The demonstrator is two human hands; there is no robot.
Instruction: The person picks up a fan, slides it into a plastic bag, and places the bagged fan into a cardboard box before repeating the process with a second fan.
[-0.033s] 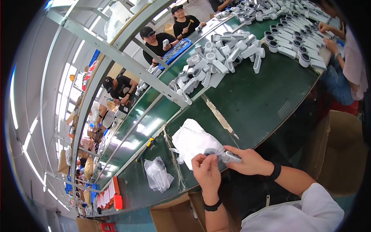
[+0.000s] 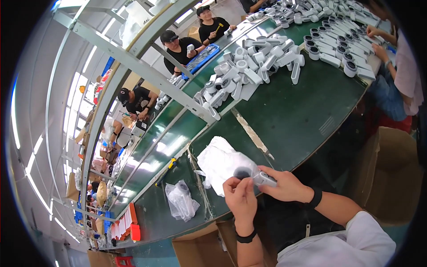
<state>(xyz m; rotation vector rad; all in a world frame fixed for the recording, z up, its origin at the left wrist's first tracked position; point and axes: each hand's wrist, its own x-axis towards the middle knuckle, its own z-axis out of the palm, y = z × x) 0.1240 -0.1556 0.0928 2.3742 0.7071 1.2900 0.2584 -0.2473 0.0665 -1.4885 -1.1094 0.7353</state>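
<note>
My right hand [image 2: 287, 187] is closed round the grey-white handle of a handheld device [image 2: 266, 180] with a dark round head. Thin clear plastic film [image 2: 254, 171] seems to cover its head end. At that end, my left hand [image 2: 241, 200] is closed, thumb and fingers pinched on the film; the fingertips partly hide the head. Beneath the device's head lies a white stack of plastic bags [image 2: 219, 163] on the green table [image 2: 293, 129]. A crumpled clear plastic bag [image 2: 181, 201] rests to the left.
Heaped similar devices [image 2: 253, 66] cover the far table, with rows of them [image 2: 342, 44] at upper right. A yellow-handled tool [image 2: 171, 164] lies near the metal frame [image 2: 147, 66]. Cardboard boxes [image 2: 391, 178] stand below the edge. Co-workers [image 2: 178, 49] sit across; another person's arms [image 2: 384, 53] reach in right.
My left hand has shifted slightly right and toward me. More of the device's dark round head shows above its fingers. My right hand has moved slightly left, still holding the handle.
</note>
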